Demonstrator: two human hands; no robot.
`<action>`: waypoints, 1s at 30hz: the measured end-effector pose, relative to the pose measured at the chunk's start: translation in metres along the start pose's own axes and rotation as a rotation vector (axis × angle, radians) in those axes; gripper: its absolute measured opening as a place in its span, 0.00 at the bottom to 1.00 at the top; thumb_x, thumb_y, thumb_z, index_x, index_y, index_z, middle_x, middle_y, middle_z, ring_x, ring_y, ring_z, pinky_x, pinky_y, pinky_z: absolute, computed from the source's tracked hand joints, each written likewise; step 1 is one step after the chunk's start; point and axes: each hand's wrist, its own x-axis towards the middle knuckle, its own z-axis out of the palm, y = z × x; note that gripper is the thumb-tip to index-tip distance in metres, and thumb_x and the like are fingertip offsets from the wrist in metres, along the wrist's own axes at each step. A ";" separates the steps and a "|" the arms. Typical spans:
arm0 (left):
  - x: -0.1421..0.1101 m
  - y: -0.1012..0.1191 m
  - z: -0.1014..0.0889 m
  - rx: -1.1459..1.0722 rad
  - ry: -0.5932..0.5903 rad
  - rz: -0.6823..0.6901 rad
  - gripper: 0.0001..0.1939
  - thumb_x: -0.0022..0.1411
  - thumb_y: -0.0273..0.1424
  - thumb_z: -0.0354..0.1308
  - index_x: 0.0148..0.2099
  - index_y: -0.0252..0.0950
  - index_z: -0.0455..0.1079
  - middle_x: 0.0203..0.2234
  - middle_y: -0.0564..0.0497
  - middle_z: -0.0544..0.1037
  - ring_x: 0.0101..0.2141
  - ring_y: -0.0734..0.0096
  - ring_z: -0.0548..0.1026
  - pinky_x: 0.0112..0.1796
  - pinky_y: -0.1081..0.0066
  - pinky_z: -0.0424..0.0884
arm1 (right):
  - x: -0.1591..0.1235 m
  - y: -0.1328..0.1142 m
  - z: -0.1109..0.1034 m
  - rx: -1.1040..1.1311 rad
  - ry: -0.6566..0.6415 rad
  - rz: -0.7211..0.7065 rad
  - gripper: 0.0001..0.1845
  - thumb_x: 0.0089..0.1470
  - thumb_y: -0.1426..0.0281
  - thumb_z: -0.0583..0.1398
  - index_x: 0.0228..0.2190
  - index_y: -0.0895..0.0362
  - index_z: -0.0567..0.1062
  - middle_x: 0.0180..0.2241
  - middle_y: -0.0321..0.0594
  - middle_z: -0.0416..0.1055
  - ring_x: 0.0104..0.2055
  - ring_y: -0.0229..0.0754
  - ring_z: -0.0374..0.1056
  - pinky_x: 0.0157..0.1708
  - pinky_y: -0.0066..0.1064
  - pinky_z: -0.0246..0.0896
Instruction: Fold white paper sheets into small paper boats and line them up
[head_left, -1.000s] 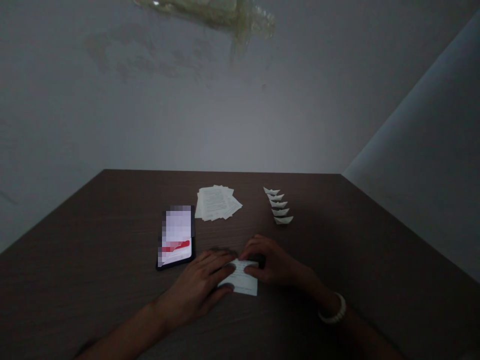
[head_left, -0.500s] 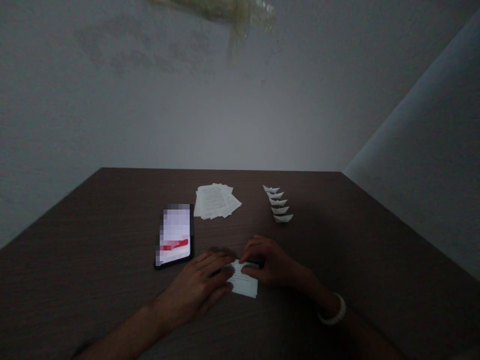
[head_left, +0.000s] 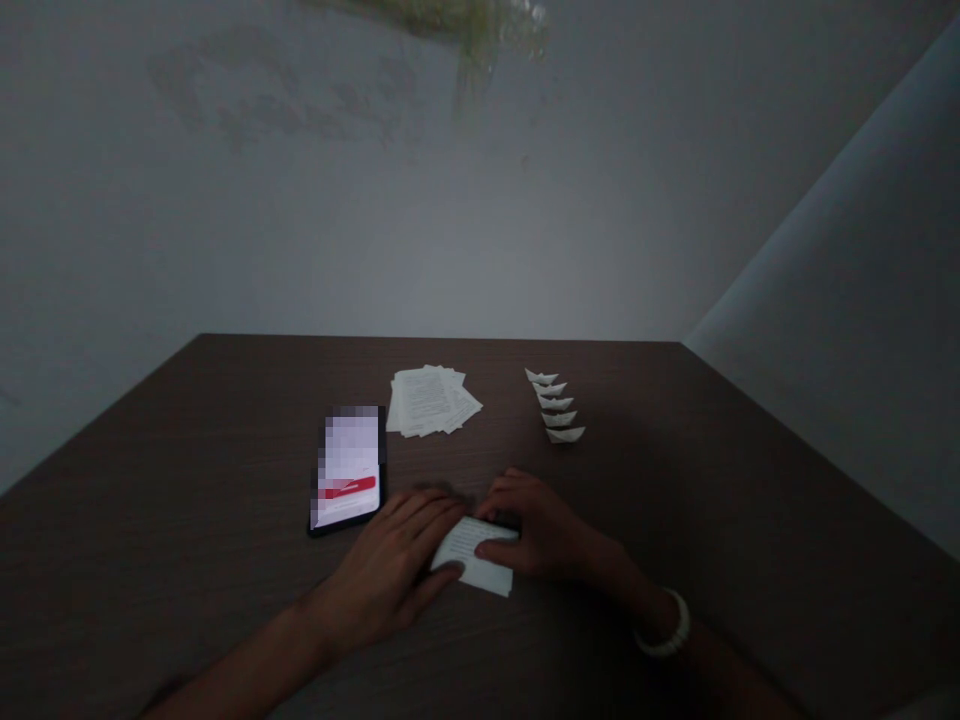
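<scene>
A small folded sheet of printed paper lies on the table between my two hands. My left hand rests at its left side, fingers stretched out along the upper left edge and thumb apart near the lower edge. From the right, my right hand grips the paper's upper part, with the thumb on top and the other fingers curled at the far edge. Part of the paper is hidden under the fingers. Beyond my right hand, several folded paper boats stand in a row.
A loose stack of printed sheets lies farther back on the dark wooden table. A lit phone is left of my hands, its screen partly pixelated. Walls rise behind the table and at its right.
My left fingers have drawn back leftward and spread from the thumb, so more of the paper's left side shows. My right thumb has shifted slightly left and down over the paper.
</scene>
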 end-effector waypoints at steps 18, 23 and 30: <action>0.016 0.012 -0.012 -0.520 0.181 -0.555 0.11 0.60 0.39 0.57 0.37 0.36 0.72 0.28 0.52 0.76 0.30 0.68 0.73 0.32 0.69 0.69 | 0.008 -0.002 0.009 0.785 0.242 0.452 0.16 0.43 0.62 0.68 0.28 0.58 0.71 0.26 0.34 0.73 0.27 0.36 0.67 0.28 0.27 0.60; 0.024 0.018 -0.016 -0.674 0.207 -0.692 0.15 0.58 0.41 0.58 0.26 0.34 0.72 0.21 0.53 0.75 0.26 0.70 0.71 0.27 0.73 0.65 | 0.010 -0.013 0.018 0.843 0.295 0.485 0.17 0.42 0.61 0.69 0.28 0.58 0.71 0.27 0.35 0.74 0.28 0.38 0.70 0.29 0.29 0.63; 0.025 0.017 -0.017 -0.802 0.215 -0.781 0.17 0.55 0.41 0.58 0.23 0.34 0.72 0.18 0.53 0.72 0.22 0.73 0.67 0.23 0.75 0.60 | 0.010 -0.016 0.020 0.886 0.300 0.449 0.16 0.43 0.62 0.69 0.31 0.58 0.72 0.29 0.36 0.76 0.31 0.40 0.72 0.30 0.29 0.64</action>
